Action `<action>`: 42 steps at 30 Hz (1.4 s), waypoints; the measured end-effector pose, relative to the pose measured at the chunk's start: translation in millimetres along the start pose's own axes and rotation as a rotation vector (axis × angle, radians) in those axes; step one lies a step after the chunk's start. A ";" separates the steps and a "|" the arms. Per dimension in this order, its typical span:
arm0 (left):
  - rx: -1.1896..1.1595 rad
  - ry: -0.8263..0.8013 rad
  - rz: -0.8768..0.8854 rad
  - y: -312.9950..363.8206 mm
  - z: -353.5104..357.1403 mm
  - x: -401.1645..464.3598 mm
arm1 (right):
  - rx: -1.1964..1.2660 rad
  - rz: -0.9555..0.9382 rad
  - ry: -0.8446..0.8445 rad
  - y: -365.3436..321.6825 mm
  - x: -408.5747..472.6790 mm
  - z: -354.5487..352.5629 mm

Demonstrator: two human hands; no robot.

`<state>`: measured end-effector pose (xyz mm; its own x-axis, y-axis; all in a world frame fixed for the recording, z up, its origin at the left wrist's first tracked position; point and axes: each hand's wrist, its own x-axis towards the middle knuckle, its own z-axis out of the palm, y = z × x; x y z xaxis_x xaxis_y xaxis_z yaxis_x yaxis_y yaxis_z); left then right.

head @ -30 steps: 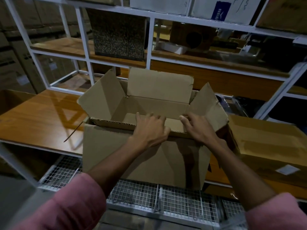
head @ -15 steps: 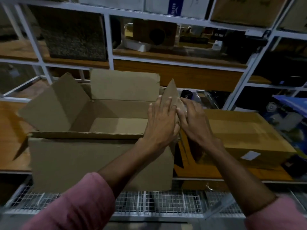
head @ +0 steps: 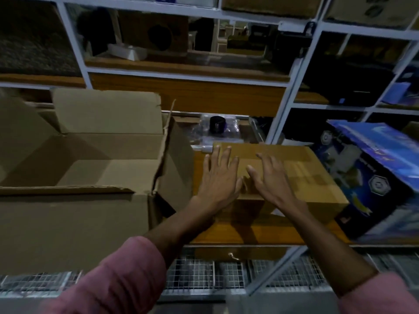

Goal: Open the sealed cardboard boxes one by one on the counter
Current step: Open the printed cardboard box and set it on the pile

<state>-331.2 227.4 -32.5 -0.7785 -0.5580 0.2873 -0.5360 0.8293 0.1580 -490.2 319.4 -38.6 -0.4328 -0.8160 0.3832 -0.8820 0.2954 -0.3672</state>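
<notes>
A large cardboard box (head: 74,227) stands on the left of the wooden counter (head: 260,232), its flaps folded up and outward and its inside empty. To its right lies a smaller, flat cardboard box (head: 313,177) whose top is closed with tape. My left hand (head: 218,177) lies flat on the left part of that lid, fingers spread. My right hand (head: 269,180) rests beside it on the lid, fingers also apart. Neither hand grips anything.
A blue printed carton (head: 371,177) leans at the right, close to the sealed box. Behind the sealed box lies a plastic-wrapped pack with a black round object (head: 217,124). White shelf frames (head: 292,91) with stored goods rise behind. Wire mesh (head: 204,275) runs under the counter.
Both hands left the right flap of the opened box and moved right onto the sealed box's lid. The view swung right, bringing the blue carton into sight.
</notes>
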 end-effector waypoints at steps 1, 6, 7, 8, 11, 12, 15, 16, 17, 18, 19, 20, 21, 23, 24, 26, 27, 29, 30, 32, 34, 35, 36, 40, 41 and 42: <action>0.003 -0.030 -0.015 5.9 8.3 4.4 | -0.008 0.031 -0.024 15.3 -2.6 -0.7; 0.007 -0.154 -0.073 21.4 44.2 23.1 | -0.043 0.166 -0.097 78.0 -11.4 2.5; 0.003 -0.177 -0.085 23.4 52.3 27.3 | -0.041 0.196 -0.117 87.3 -13.6 4.4; -0.005 -0.202 -0.102 25.4 60.9 31.4 | -0.040 0.224 -0.141 96.2 -15.6 7.4; -0.012 -0.262 -0.137 33.0 88.0 42.2 | -0.045 0.280 -0.215 117.5 -17.1 17.5; -0.017 -0.271 -0.135 36.3 96.2 47.2 | -0.049 0.289 -0.232 123.5 -14.7 20.6; -0.056 -0.332 -0.158 41.3 121.0 67.5 | -0.087 0.295 -0.250 142.1 -1.6 31.2; -0.072 -0.374 -0.179 39.8 129.9 75.4 | -0.104 0.293 -0.251 149.2 3.7 34.5; -0.076 -0.424 -0.196 36.3 139.1 83.2 | -0.116 0.300 -0.257 156.3 9.1 37.0; -0.062 -0.462 -0.199 31.1 147.2 89.9 | -0.129 0.312 -0.269 163.8 14.1 39.7; -0.035 -0.471 -0.192 24.2 153.7 95.9 | -0.148 0.318 -0.286 171.9 18.9 42.1; -0.012 -0.456 -0.178 15.8 159.1 102.1 | -0.171 0.312 -0.299 180.4 23.5 45.4; 0.011 -0.428 -0.156 6.3 163.3 108.3 | -0.195 0.303 -0.300 188.9 28.4 48.2; 0.041 -0.328 -0.099 -14.7 170.5 122.5 | -0.212 0.318 -0.274 202.3 40.1 54.1; 0.050 -0.272 -0.079 -25.2 173.9 128.6 | -0.217 0.333 -0.263 206.5 46.5 56.9; 0.047 -0.189 -0.044 -45.4 180.4 138.1 | -0.260 0.344 -0.255 212.0 58.0 62.8; 0.041 -0.152 -0.023 -52.1 180.7 140.9 | -0.292 0.346 -0.254 213.9 62.8 64.4; 0.026 -0.096 0.024 -56.6 175.1 146.0 | -0.331 0.368 -0.247 220.5 72.7 66.9; 0.036 -0.088 0.040 -54.7 170.3 149.9 | -0.335 0.382 -0.248 224.6 77.3 67.2; 0.094 -0.065 0.022 -49.6 166.0 161.6 | -0.332 0.407 -0.263 233.7 86.3 65.7; 0.142 -0.031 -0.043 -45.4 169.3 178.2 | -0.335 0.432 -0.281 242.7 94.5 62.4; 0.149 -0.044 -0.068 -45.2 171.8 188.5 | -0.337 0.442 -0.281 246.0 97.2 60.7; 0.154 -0.083 -0.085 -46.2 174.6 199.2 | -0.335 0.452 -0.278 248.0 99.3 58.7; 0.140 -0.209 -0.260 -55.2 180.4 237.9 | -0.313 0.494 -0.278 251.9 107.7 56.2; 0.125 -0.206 -0.302 -58.2 181.8 244.0 | -0.305 0.507 -0.281 254.1 110.9 56.8; 0.108 -0.205 -0.335 -61.1 183.9 247.5 | -0.301 0.521 -0.285 256.9 114.3 57.3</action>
<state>-551.1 33.0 -144.8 -0.5985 -0.8001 0.0405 -0.7935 0.5990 0.1078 -755.6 273.6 -137.7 -0.7869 -0.6162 -0.0343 -0.6023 0.7789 -0.1750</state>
